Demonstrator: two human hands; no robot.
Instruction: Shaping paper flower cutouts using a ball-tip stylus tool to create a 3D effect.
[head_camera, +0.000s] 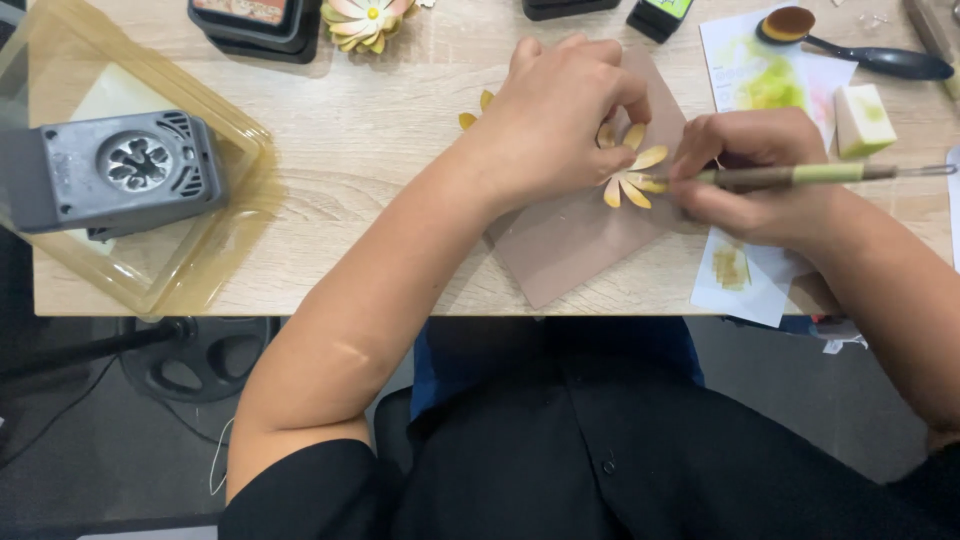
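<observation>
Two hands meet over a tan mat (570, 240) at the desk's (360, 150) centre: left hand (555, 115) pinching a yellow paper flower (630, 175), right hand (755, 175), at three o'clock, gripping a stylus (800, 176) curling one petal; the next petal seemingly needs equal care.

A paper-craft work spot at a light wood-grain desk (360, 170): a grey flower-shaped paper punch (115, 170) sits in a clear amber plastic tray (235, 215) at left, dark ink pads (258, 25) and a finished layered paper flower (364, 22) along the top edge, ink-smudged white scrap paper (760, 75) upper right.
</observation>
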